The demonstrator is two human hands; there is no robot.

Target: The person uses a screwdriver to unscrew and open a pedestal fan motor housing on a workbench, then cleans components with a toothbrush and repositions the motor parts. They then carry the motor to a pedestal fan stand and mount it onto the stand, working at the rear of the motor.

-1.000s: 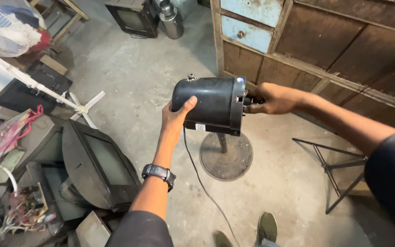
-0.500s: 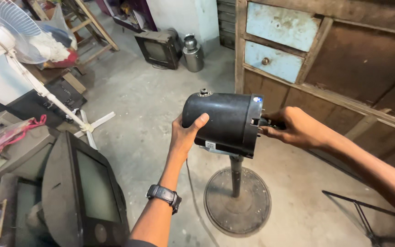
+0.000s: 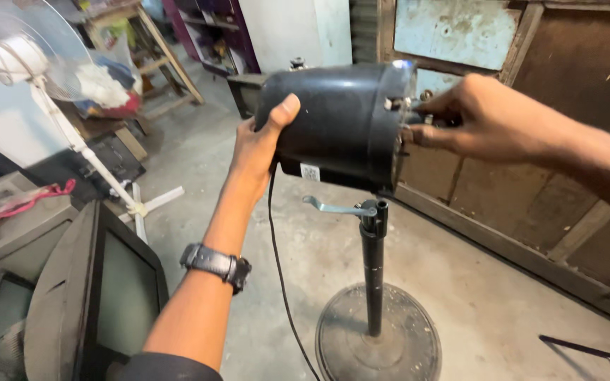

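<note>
The left hand (image 3: pixel 259 144) cups the black fan motor housing (image 3: pixel 337 123), fingers curled round it, above its pole and round base (image 3: pixel 378 339). The right hand (image 3: pixel 478 116) pinches the front shaft. An old television (image 3: pixel 100 296) and a white pedestal fan (image 3: pixel 33 53) stand left.

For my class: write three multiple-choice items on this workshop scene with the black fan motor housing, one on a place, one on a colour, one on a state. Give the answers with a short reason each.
1. Where is the left hand?
A. on the rear of the black motor housing
B. on the round base
C. on the old television

2. What colour is the standing fan at the far left?
A. red
B. white
C. green

3. How is the housing placed?
A. lying on the floor
B. mounted on the pole
C. held in the air by both hands

Answers: 1 A, palm and thumb press its rounded back. 2 B, its cage and stand are white. 3 C, the right hand grips its front, and it hangs above the pole.
</note>
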